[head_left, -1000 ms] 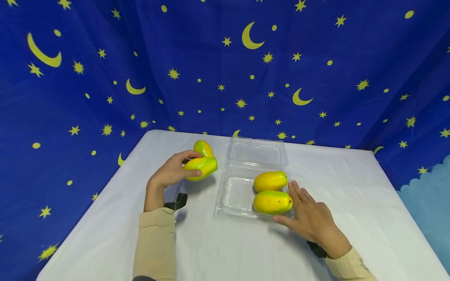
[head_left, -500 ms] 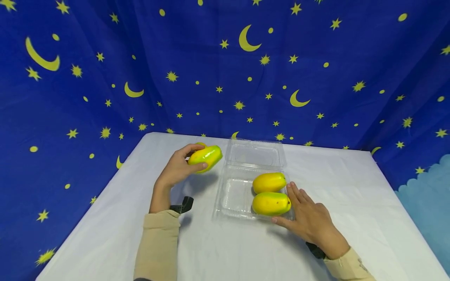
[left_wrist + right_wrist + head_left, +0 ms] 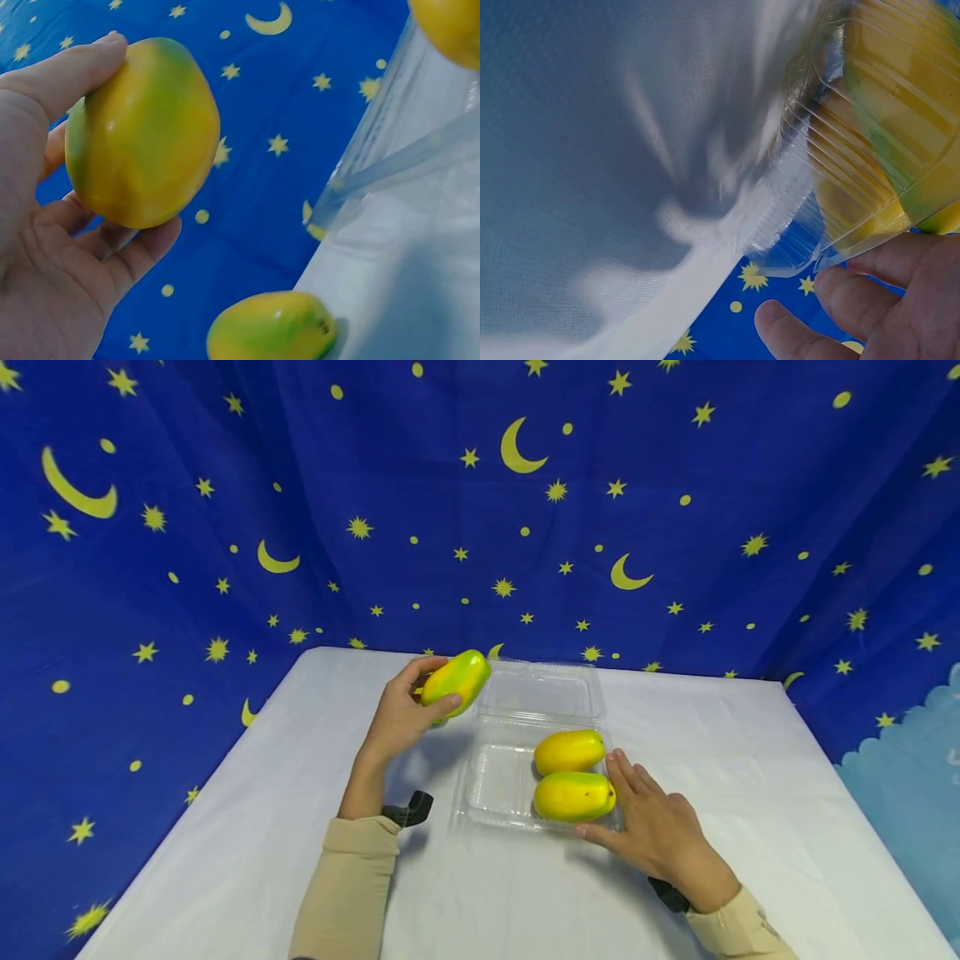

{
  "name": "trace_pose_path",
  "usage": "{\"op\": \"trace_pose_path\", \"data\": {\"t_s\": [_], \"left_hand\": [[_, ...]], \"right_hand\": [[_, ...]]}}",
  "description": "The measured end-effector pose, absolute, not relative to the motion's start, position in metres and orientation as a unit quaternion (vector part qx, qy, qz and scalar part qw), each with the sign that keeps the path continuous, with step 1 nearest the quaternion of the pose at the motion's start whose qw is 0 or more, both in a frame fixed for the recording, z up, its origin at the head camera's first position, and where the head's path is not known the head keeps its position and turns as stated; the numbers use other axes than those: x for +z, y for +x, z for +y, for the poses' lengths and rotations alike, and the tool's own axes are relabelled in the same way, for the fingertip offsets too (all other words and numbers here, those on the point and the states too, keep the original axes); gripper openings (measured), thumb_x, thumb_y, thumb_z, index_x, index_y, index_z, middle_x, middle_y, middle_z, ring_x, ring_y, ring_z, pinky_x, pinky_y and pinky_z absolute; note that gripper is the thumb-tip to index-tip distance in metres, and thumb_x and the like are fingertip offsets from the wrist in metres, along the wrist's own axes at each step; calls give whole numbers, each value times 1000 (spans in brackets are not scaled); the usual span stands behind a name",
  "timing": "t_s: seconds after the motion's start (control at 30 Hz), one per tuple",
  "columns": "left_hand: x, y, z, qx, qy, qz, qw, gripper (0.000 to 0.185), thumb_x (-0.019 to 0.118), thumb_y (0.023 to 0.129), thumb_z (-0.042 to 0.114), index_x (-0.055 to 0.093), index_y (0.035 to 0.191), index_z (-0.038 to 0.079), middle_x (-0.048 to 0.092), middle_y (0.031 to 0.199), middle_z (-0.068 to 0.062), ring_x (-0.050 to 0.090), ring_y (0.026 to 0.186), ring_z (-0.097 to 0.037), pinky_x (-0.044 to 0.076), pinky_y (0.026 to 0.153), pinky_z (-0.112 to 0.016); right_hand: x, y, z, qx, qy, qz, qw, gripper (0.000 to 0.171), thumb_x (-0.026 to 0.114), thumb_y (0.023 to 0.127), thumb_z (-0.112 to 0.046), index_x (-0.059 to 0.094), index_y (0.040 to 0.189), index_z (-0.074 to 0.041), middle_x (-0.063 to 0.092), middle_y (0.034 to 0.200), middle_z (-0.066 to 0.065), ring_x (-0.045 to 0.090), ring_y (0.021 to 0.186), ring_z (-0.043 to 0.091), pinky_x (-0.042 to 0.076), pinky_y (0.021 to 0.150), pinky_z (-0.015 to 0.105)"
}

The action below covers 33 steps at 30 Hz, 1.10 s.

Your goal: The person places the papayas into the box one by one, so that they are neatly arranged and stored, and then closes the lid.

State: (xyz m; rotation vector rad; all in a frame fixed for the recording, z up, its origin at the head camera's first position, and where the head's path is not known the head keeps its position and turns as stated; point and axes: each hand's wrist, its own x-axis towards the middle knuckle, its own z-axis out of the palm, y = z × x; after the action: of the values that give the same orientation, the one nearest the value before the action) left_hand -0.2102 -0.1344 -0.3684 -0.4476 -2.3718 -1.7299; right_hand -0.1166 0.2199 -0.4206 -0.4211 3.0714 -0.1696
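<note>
Mango [image 3: 455,682] gripped in left hand [image 3: 401,718]; above table [image 3: 247,827]

A table [image 3: 525,902] with a white cloth fills the lower part of the head view. The cloth is smooth, with only some soft folds. Behind the table and at both its sides hangs a dark blue backdrop [image 3: 420,460], printed with yellow stars, dots and crescent moons [image 3: 517,446]. At the right edge, low down, the backdrop shows a pale blue cloud [image 3: 900,810]. In the left wrist view a spare mango [image 3: 270,326], green and yellow, lies on the cloth near the table's far edge.
</note>
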Motion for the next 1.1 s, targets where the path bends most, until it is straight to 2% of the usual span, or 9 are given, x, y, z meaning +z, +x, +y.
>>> {"op": "trace_pose_path", "data": {"t_s": [0.13, 0.47, 0.83, 1.1], "left_hand": [[-371, -212, -121, -579, -168, -793, 89, 57, 77, 89, 17, 54, 141, 11, 58, 136, -10, 58, 115, -26, 54, 86, -36], [-391, -219, -99, -573, -192, -792, 91, 63, 83, 84, 35, 55, 139, 27, 59, 134, 4, 57, 117, -23, 52, 90, -47], [-397, -217, -88, -511, -222, -830, 41, 65, 83, 82, 41, 54, 140, 33, 54, 136, 13, 56, 119, -13, 52, 96, -40], [-402, -218, -86, -490, -230, -841, 9, 60, 85, 80, 37, 57, 133, 40, 54, 135, 16, 56, 119, -12, 51, 99, -41]], "right_hand": [[-420, -116, 221, -55, -134, 989, 18, 115, 45, 81, -87, 23, 159, -5, 24, 166, 14, 39, 144, 42, 50, 82, 63], [-421, -117, 220, -58, -131, 989, 25, 115, 46, 81, -87, 23, 159, -5, 23, 166, 14, 38, 144, 42, 50, 83, 64], [-421, -118, 220, -57, -130, 990, 21, 114, 47, 82, -86, 22, 159, -5, 23, 166, 13, 39, 144, 42, 51, 82, 62], [-421, -118, 220, -57, -128, 990, 21, 114, 47, 82, -85, 22, 159, -5, 23, 166, 14, 39, 144, 42, 51, 83, 64]]}}
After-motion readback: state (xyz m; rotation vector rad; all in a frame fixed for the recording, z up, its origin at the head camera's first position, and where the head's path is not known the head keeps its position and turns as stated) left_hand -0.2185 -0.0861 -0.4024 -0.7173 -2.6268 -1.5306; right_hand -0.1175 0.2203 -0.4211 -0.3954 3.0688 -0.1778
